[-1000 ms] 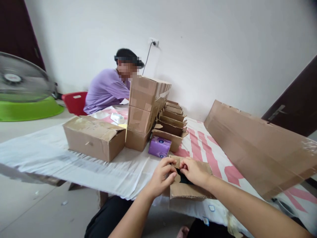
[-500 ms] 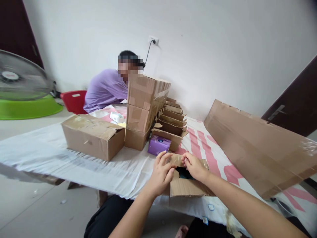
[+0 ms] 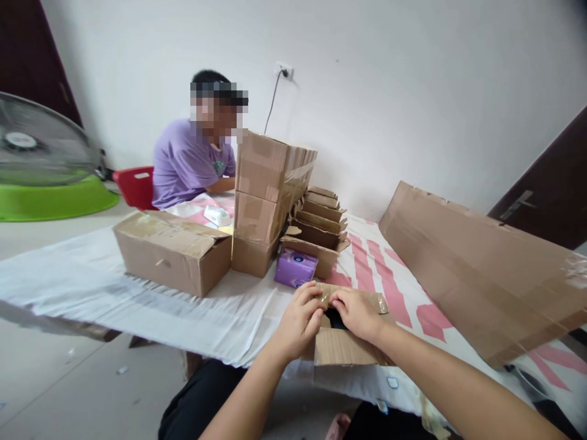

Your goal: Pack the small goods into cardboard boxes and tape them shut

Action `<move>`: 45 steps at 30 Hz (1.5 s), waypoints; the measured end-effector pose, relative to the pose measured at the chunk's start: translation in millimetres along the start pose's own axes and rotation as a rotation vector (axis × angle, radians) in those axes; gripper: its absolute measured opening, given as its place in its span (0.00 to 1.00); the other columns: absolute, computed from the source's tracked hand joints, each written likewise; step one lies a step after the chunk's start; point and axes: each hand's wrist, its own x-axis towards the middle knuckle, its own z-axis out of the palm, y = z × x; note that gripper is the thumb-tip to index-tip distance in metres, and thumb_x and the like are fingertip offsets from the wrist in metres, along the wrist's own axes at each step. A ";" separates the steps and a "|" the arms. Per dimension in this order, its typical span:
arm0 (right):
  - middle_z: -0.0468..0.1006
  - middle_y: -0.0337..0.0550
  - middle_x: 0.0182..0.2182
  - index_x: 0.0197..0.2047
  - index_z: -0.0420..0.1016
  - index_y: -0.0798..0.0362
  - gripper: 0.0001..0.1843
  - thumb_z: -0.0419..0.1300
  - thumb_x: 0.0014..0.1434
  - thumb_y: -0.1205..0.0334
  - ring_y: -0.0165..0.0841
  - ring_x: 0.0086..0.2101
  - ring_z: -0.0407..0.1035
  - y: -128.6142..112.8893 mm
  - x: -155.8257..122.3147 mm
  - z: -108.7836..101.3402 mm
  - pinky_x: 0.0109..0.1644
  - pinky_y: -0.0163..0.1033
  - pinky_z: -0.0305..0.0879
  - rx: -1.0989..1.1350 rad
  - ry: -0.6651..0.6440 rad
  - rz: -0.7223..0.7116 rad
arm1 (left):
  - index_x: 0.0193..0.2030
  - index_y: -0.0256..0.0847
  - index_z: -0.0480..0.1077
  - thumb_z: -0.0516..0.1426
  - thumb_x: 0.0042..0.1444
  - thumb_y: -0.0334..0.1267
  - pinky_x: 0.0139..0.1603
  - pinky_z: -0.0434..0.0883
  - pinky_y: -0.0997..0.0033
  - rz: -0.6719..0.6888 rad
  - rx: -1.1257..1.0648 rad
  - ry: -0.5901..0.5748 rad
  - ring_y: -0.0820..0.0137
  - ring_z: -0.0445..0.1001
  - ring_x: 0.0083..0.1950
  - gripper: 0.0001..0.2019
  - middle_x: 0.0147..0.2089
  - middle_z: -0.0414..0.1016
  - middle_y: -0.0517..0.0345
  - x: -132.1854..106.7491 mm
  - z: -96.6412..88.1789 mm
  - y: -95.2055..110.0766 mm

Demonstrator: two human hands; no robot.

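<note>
A small cardboard box (image 3: pixel 343 351) with its top flaps up stands at the table's near edge, and something dark shows inside it. My left hand (image 3: pixel 300 318) grips the left edge of this box, fingers bent over the far corner. My right hand (image 3: pixel 358 313) reaches across the opening, its fingers closed on the taped far flap (image 3: pixel 378 302); the hand hides part of the opening. Just beyond my left hand lies a purple soft pack (image 3: pixel 296 267), apart from the box.
A closed carton (image 3: pixel 172 247) and stacked cartons (image 3: pixel 257 192) stand left of a row of open boxes (image 3: pixel 321 223). A large cardboard sheet (image 3: pixel 481 275) leans at right. Across the table sits a person in a purple shirt (image 3: pixel 183 162). A fan (image 3: pixel 43 143) stands at left.
My right hand has moved slightly left and down along the far flap. My left hand stays nearly in place. The person across the table has raised their upper body and shifted left.
</note>
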 end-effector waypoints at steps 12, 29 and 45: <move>0.74 0.42 0.35 0.35 0.74 0.52 0.10 0.56 0.54 0.74 0.32 0.35 0.70 -13.5 -5.0 -0.5 0.42 0.38 0.66 0.006 0.077 0.066 | 0.40 0.41 0.73 0.46 0.60 0.33 0.62 0.61 0.49 -0.004 -0.018 0.004 0.58 0.57 0.62 0.13 0.52 0.67 0.50 -1.2 -0.5 0.1; 0.76 0.42 0.34 0.34 0.75 0.52 0.12 0.54 0.54 0.76 0.33 0.36 0.70 -14.8 -3.3 1.8 0.44 0.39 0.66 0.029 0.076 0.058 | 0.39 0.41 0.72 0.46 0.60 0.32 0.62 0.60 0.48 -0.010 -0.024 0.004 0.57 0.55 0.63 0.13 0.52 0.67 0.50 -2.4 0.6 -0.9; 0.76 0.49 0.34 0.34 0.73 0.54 0.09 0.51 0.57 0.68 0.38 0.35 0.71 -20.0 12.2 -1.9 0.39 0.40 0.63 -0.291 -0.024 0.120 | 0.38 0.41 0.72 0.46 0.61 0.33 0.63 0.60 0.52 -0.015 -0.031 0.005 0.59 0.55 0.64 0.13 0.53 0.67 0.51 -2.2 0.8 -1.3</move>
